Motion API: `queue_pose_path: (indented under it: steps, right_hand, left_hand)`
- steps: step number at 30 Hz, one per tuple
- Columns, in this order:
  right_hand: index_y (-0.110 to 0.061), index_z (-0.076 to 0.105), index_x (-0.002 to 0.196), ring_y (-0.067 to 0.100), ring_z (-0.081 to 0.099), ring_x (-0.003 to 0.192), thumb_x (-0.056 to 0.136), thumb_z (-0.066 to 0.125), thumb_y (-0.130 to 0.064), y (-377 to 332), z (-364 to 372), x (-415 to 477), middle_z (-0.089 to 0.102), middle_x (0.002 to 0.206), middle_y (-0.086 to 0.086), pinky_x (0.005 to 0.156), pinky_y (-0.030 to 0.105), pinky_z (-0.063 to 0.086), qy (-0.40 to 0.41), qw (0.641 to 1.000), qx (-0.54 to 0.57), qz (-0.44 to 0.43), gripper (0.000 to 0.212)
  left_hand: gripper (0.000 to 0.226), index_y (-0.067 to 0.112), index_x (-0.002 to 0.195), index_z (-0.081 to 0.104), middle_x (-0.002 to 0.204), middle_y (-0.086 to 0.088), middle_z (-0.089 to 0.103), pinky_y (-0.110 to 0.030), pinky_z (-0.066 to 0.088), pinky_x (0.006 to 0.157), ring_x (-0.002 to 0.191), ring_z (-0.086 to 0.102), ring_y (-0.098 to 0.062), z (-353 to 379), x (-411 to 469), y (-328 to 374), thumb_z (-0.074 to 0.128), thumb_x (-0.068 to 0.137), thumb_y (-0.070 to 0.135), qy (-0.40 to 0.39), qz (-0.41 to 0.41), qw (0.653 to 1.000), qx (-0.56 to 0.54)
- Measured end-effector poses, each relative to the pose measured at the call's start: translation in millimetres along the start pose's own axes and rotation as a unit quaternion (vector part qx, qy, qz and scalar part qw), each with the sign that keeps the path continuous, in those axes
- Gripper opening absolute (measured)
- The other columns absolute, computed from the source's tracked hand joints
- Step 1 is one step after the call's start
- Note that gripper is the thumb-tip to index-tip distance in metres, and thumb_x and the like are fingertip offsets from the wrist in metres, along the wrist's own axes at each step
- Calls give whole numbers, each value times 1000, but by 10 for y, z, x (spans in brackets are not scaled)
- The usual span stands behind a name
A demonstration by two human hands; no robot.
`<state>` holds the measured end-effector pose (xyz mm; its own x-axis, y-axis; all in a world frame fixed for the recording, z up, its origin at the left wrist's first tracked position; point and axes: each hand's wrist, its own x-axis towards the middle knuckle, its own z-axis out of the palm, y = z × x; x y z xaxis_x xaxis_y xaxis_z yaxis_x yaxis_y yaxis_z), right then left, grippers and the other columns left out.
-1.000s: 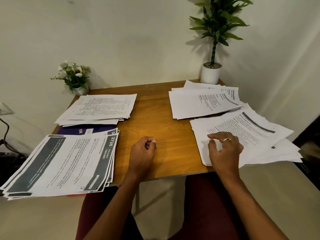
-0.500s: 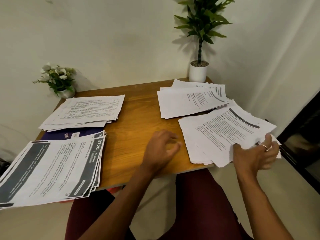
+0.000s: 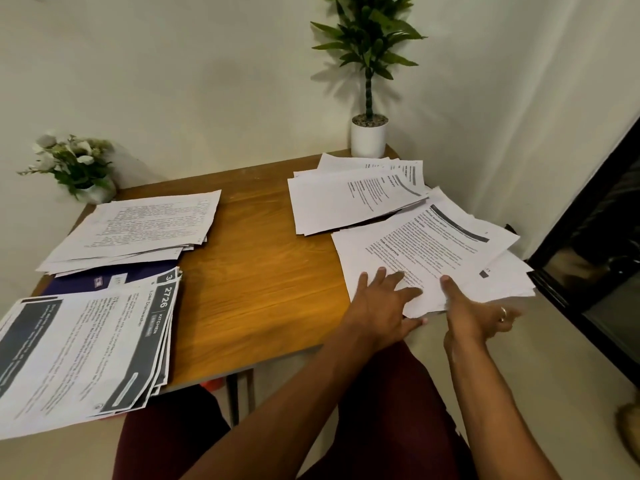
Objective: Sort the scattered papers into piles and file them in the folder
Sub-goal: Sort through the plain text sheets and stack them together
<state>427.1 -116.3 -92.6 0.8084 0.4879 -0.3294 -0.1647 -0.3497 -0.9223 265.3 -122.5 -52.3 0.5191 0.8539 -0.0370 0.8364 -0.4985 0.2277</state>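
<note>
1. Judged step: gathering near-right pile (image 3: 433, 251) off bench (image 3: 256, 271) for filing
2. Left hand (image 3: 377, 303): flat, fingers spread, pressing on that pile's near corner
3. Right hand (image 3: 474, 313): at pile's near edge, thumb on top, fingers underneath and blurred; judged pinching the sheets
4. Next move: calls for squaring the loose, fanned sheets before lifting, to avoid slippage over bench edge
5. Folder (image 3: 114, 280): blue, at left, largely buried under far-left pile (image 3: 145, 226), well apart from both hands; needs uncovering first

White papers (image 3: 426, 251) with black print, navy folder (image 3: 114, 280), honey-brown wood-grain table (image 3: 256, 271).
</note>
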Motion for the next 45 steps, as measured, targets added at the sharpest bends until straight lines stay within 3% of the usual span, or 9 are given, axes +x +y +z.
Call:
queue_pose_path:
  steps: [4, 8, 12, 22, 26, 32, 36, 39, 45]
  right_hand:
    - [-17, 46, 142, 28, 38, 136, 71, 89, -27, 33, -11, -216, 25, 156, -1, 114, 59, 35, 25, 994, 25, -104, 84]
    - [-25, 53, 139, 22, 37, 137, 79, 81, -14, -19, -27, -429, 32, 150, -2, 115, 49, 35, 19, 975, 18, -219, 67]
    - [-23, 43, 149, 8, 67, 111, 87, 74, -2, -114, -33, -542, 62, 131, -2, 75, 17, 58, -82, 973, 151, -152, 72]
    - [-13, 58, 127, 12, 67, 84, 93, 66, -10, -352, -49, -458, 69, 113, 4, 59, 24, 49, -170, 982, 12, -82, 35]
    - [-8, 58, 126, 24, 66, 91, 91, 54, -1, -398, -134, -488, 67, 117, 8, 70, 27, 50, -132, 988, 34, -69, 36]
    - [-17, 61, 120, 12, 65, 89, 90, 58, 1, -585, -350, -554, 67, 104, -5, 65, 22, 47, -197, 967, 123, -106, 34]
    - [-10, 68, 114, 26, 71, 97, 90, 55, 11, -643, -73, -568, 75, 105, 7, 80, 37, 60, -359, 926, 106, -49, 35]
    - [-7, 68, 114, 35, 69, 109, 90, 55, 13, -614, 264, -654, 75, 115, 11, 97, 52, 55, -455, 888, 59, -38, 34]
    - [-9, 68, 113, 29, 70, 110, 93, 58, 10, -601, 721, -1049, 76, 113, 7, 91, 40, 59, -557, 828, 37, -48, 30]
  left_hand:
    - [55, 33, 149, 50, 166, -2, 29, -56, 3, 124, 156, 13, -30, -44, -48, 3, 45, 101, 60, 8, 6, 999, -39]
    - [43, 24, 138, 64, 161, 0, 39, -55, 5, 126, 155, 19, -29, -38, -152, -22, 47, 105, 45, 27, 4, 992, -124]
    - [50, 15, 147, 53, 159, -1, 43, -49, 6, 126, 153, 26, -27, -24, -234, -42, 51, 104, 41, 44, -24, 987, -152]
    - [36, 17, 109, 72, 153, 6, 51, -44, 7, 127, 151, 29, -17, -45, -304, -71, 62, 97, 50, 52, -25, 974, -217]
    - [29, 20, 98, 78, 121, 12, 71, -28, 48, 101, 115, 60, 0, -192, -414, -162, 74, 89, 47, 158, -50, 907, -386]
    - [22, 32, 109, 67, 122, 22, 62, -31, 57, 89, 109, 56, 11, -431, -579, -622, 74, 90, 43, 355, -153, 814, -433]
    - [57, 27, 139, 53, 140, 14, 55, -22, 49, 91, 122, 55, -2, -689, -719, -986, 74, 90, 46, 277, -194, 812, -475]
    - [41, 22, 131, 60, 124, 7, 70, -28, 61, 83, 106, 72, -12, -775, -825, -1228, 71, 94, 35, 188, -204, 775, -567]
    - [26, 22, 120, 65, 119, -1, 75, -35, 61, 83, 103, 74, -18, -597, -1001, -1503, 71, 95, 20, 249, -268, 680, -636]
